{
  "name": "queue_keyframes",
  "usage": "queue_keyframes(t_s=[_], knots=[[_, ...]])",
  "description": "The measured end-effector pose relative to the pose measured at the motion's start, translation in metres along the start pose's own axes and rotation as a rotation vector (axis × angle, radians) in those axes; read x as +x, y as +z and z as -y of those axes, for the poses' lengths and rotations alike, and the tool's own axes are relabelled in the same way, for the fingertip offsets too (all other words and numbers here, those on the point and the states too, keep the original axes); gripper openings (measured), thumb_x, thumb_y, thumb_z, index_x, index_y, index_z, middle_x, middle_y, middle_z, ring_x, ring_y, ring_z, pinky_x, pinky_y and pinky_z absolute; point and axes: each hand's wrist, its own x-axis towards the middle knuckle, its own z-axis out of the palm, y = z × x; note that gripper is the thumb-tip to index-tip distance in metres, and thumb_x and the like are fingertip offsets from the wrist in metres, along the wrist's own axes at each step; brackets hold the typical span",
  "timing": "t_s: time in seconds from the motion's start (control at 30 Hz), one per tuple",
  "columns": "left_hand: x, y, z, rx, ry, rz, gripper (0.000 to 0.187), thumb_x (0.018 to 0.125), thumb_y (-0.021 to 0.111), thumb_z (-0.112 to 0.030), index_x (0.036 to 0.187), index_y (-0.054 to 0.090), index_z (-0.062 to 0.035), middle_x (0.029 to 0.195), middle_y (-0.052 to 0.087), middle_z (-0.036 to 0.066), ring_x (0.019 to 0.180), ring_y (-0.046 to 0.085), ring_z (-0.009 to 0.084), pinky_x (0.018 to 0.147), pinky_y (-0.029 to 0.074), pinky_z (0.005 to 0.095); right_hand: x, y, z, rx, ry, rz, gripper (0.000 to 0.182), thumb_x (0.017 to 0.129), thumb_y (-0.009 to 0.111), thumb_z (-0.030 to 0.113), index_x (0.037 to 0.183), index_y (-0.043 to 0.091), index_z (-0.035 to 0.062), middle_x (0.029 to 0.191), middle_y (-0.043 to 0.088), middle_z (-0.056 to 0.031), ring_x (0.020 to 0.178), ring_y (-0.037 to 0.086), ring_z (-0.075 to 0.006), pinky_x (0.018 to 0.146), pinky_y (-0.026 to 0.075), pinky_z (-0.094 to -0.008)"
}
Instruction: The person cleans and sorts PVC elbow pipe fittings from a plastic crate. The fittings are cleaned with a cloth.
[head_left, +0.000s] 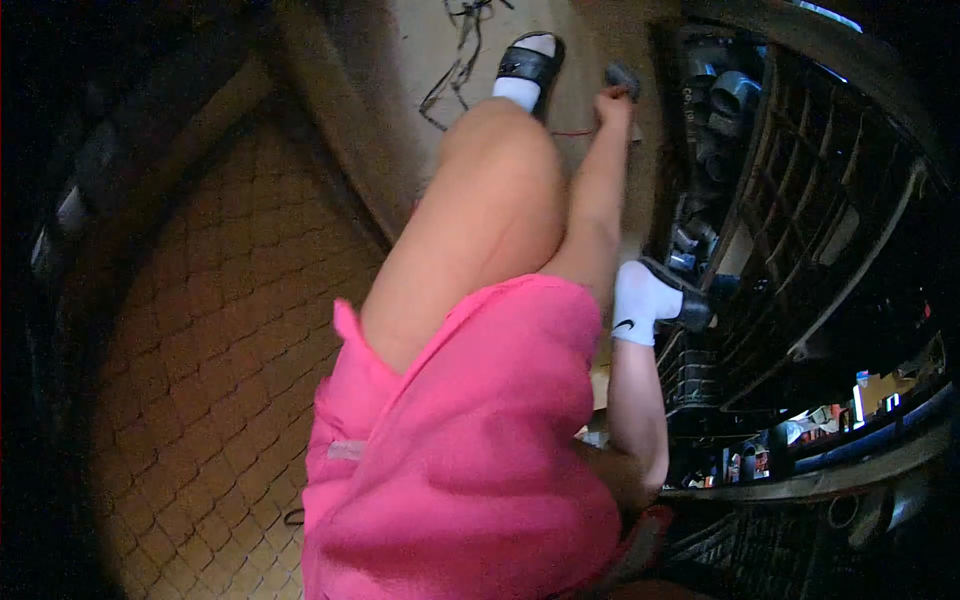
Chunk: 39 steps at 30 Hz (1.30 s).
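i am seeing the right hand, fingers curled tight, gripping a small dark grey object right of the far sandal. the left hand is not showing. the object is seeming light and stiff; its near end is offering the handhold.

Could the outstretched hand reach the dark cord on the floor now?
Probably not directly: the foot in the black sandal stands between hand and cord, and the hand seems to hold a dark grey object.
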Motion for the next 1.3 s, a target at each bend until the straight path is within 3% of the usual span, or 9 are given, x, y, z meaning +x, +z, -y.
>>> queue_keyframes(t_s=[0.07,0.27,0.53,0.67,0.9,1.07,1.1,1.2,1.3], knots=[[-0.034,-0.002,-0.013,0.065,0.059,-0.156,0.012,0.08,0.066,-0.011,0.085,0.077,-0.0117,0.088,0.073,0.013,0.085,0.07,0.0297,0.08,0.053,0.0389,0.005,-0.008,0.001,-0.105,-0.018,0.007,0.027,0.073,0.069,0.035,0.095,0.063,0.0204,0.088,0.065,-0.0029,0.07,0.057,-0.0187,0.071,0.048,-0.0302],[-0.172,-0.034,-0.028,0.077,0.329,0.016,0.013,0.083,0.063,-0.013,0.088,0.075,-0.0114,0.095,0.069,0.015,0.093,0.065,0.0354,0.083,0.051,0.0432,-0.002,0.002,-0.015,-0.242,-0.081,0.137,0.027,0.084,0.063,0.03,0.108,0.063,0.0174,0.098,0.065,-0.0059,0.077,0.059,-0.02,0.078,0.05,-0.0296],[-0.325,-0.134,-0.04,0.085,0.504,0.271,0.013,0.084,0.063,-0.008,0.093,0.072,-0.0084,0.094,0.071,0.013,0.093,0.067,0.0276,0.085,0.05,0.0372,-0.066,0.021,-0.072,-0.382,-0.206,0.34,0.033,0.092,0.056,0.032,0.118,0.06,0.0122,0.108,0.063,-0.0122,0.088,0.058,-0.0272,0.084,0.048,-0.0354],[-0.368,-0.189,-0.081,0.072,0.648,0.48,0.013,0.085,0.062,-0.008,0.093,0.072,-0.006,0.09,0.072,0.009,0.091,0.067,0.0189,0.085,0.05,0.0313,-0.153,0.021,-0.08,-0.745,-0.402,0.347,0.037,0.094,0.053,0.035,0.121,0.058,0.0095,0.112,0.062,-0.0157,0.094,0.057,-0.0317,0.087,0.046,-0.0394],[-0.435,-0.195,-0.201,0.174,1.26,0.868,0.013,0.078,0.063,0.001,0.082,0.074,-0.0045,0.089,0.069,0.009,0.088,0.067,0.0221,0.083,0.05,0.0305,-0.43,-0.093,0.066,-1.076,-1.661,-0.409,0.046,0.099,0.047,0.04,0.127,0.056,0.0047,0.12,0.059,-0.0219,0.104,0.056,-0.0396,0.092,0.044,-0.0464],[-0.529,-0.203,-0.25,0.342,1.635,0.944,0.016,0.078,0.061,0.002,0.089,0.073,-0.0032,0.088,0.069,0.012,0.086,0.068,0.0229,0.08,0.051,0.0302,-0.482,-0.143,0.047,-1.292,-2.008,-1.17,0.05,0.101,0.046,0.042,0.133,0.053,0.0041,0.125,0.056,-0.0238,0.114,0.051,-0.0433,0.1,0.037,-0.0491],[-0.538,-0.195,-0.257,0.461,1.65,0.946,0.018,0.082,0.062,-0.001,0.095,0.073,-0.0025,0.093,0.071,0.009,0.087,0.068,0.0213,0.081,0.051,0.0302,-0.485,-0.135,0.037,-1.291,-2.025,-1.211,0.05,0.101,0.046,0.043,0.133,0.053,0.005,0.124,0.055,-0.0228,0.114,0.05,-0.0422,0.1,0.036,-0.0481],[-0.528,-0.159,-0.259,0.287,1.078,1.123,0.015,0.083,0.065,-0.001,0.094,0.075,-0.0019,0.097,0.072,0.008,0.081,0.066,0.0138,0.074,0.051,0.0278,-0.476,-0.124,0.025,-1.322,-2.082,-1.283,0.05,0.101,0.047,0.046,0.137,0.051,0.0109,0.123,0.054,-0.0212,0.113,0.049,-0.0416,0.1,0.036,-0.0473],[-0.532,-0.135,-0.234,0.067,0.795,1.077,0.02,0.087,0.066,-0.003,0.106,0.072,0.0002,0.104,0.072,0.008,0.091,0.064,0.0126,0.082,0.05,0.0258,-0.471,-0.115,0.019,-1.322,-2.245,-1.277,0.045,0.1,0.051,0.04,0.134,0.052,0.0117,0.117,0.054,-0.0209,0.11,0.05,-0.0391,0.098,0.036,-0.0479]])
